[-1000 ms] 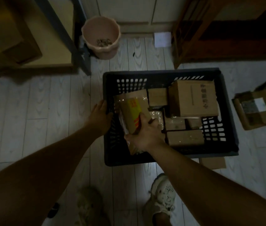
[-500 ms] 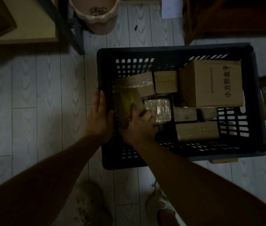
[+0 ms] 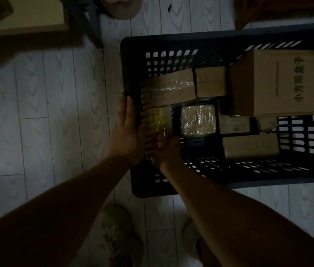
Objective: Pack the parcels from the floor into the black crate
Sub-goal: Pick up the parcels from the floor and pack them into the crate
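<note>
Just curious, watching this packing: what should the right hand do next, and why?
Probably let go and lift out: the right hand holds the yellow parcel already down inside the black crate, against the wall the left hand rests on.

Matt plastic, plain cardboard, glossy film.
The black crate [image 3: 190, 38] is matt lattice plastic; the large box [image 3: 275, 81] at upper right is dull brown cardboard; the film-wrapped yellow parcel [image 3: 155, 122] and the middle parcel [image 3: 197, 120] shine under crinkled clear wrap; the floor [image 3: 46, 112] is pale, smooth wood-grain plank.
</note>
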